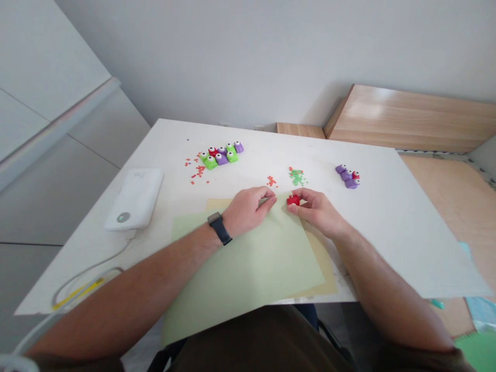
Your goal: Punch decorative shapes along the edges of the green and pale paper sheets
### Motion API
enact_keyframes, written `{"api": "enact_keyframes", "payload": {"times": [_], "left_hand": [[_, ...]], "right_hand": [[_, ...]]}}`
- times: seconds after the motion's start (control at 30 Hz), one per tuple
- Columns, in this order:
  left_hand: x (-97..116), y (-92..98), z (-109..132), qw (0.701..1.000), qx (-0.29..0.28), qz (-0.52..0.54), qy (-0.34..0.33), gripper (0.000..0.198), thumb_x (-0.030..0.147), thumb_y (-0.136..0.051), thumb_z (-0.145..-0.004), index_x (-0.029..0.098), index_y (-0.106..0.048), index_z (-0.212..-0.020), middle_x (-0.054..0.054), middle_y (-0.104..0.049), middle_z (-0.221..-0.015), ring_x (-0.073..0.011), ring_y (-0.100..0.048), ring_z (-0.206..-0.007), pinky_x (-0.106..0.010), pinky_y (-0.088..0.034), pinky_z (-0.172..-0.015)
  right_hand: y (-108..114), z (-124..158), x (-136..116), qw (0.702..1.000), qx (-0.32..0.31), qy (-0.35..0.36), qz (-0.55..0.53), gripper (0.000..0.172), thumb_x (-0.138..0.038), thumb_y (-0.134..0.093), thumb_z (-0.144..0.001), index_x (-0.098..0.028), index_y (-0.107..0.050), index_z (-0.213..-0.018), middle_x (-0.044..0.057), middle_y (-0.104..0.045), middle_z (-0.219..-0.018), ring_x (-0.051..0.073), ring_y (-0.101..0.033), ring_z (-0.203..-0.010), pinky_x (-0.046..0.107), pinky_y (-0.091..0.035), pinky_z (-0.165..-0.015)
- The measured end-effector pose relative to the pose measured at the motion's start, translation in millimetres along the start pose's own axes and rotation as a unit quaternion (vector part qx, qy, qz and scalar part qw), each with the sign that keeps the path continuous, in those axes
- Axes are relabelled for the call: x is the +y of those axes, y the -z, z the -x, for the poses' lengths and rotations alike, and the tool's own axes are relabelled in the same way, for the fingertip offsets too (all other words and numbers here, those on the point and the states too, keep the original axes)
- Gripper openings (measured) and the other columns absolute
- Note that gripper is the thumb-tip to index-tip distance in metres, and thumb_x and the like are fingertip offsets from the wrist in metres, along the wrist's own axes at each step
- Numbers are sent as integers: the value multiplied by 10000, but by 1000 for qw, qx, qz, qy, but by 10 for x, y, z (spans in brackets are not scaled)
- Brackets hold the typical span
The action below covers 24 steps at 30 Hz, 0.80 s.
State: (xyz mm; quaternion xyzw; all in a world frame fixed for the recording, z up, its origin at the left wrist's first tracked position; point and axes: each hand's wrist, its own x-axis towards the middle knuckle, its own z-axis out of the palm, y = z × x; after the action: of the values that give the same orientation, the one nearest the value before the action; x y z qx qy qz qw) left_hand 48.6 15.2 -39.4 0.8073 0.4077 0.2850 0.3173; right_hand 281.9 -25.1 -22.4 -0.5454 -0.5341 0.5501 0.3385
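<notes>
My left hand [248, 211] curls over the top edge of a pale green paper sheet [248, 263] and seems to pinch it, with a thin grey sliver showing between the fingers. My right hand [313, 209] is closed on a small red craft punch [293, 200], close to the sheet's corner. A yellowish sheet [323, 263] lies under the green one. Farther off stand a cluster of green, purple and red punches [220, 155] and a smaller purple and red group [347, 176]. Red paper bits [272, 181] and green paper bits [296, 177] are scattered between them.
A white power bank [134, 199] with a cable lies at the left of the white table [368, 222]. More red bits [198, 171] lie by the larger cluster. Wooden furniture [406, 116] stands beyond the far edge, and a wall rises behind.
</notes>
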Motion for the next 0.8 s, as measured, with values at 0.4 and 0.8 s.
{"api": "enact_keyframes", "payload": {"times": [0.4, 0.8], "left_hand": [[21, 10, 0, 1000, 4, -8, 3, 196, 346, -554, -1026, 222, -699, -980, -34, -787, -968, -208, -720, -894, -330, -507, -803], [20, 5, 3, 1000, 6, 4, 10, 198, 354, -554, -1027, 220, -693, -984, -28, -784, -975, -204, -715, -889, -331, -496, -800]], "right_hand": [[90, 35, -96, 1000, 4, -14, -7, 413, -474, -845, -786, -199, -693, -1054, -25, -628, -802, 70, -359, -510, 273, -245, -473], [228, -27, -13, 996, 65, 6, -57, 395, -462, -840, -814, -201, -723, -1087, -17, -614, -781, 75, -382, -493, 283, -185, -467]]}}
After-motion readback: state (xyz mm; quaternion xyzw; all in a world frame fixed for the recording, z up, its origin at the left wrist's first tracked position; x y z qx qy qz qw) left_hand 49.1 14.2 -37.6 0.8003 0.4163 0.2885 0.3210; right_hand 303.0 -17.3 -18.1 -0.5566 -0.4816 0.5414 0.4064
